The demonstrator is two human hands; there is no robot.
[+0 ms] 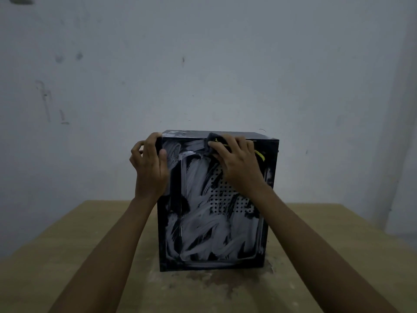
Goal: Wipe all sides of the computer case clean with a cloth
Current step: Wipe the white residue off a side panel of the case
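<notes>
computer case [216, 222]: black, white smears, dotted vent grid | cloth [212, 141]: dark grey, yellow edging | table [67, 240]: tan wood, whitish specks near case | wall [203, 64]: pale grey, dark scuffs

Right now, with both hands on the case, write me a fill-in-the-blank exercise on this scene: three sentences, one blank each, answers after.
1. The right hand presses a dark ____ against the top of the computer case.
2. The left hand grips the case's upper ____ corner.
3. The panel facing the camera is smeared with ____ streaks.

Missing words: cloth; left; white.
</notes>
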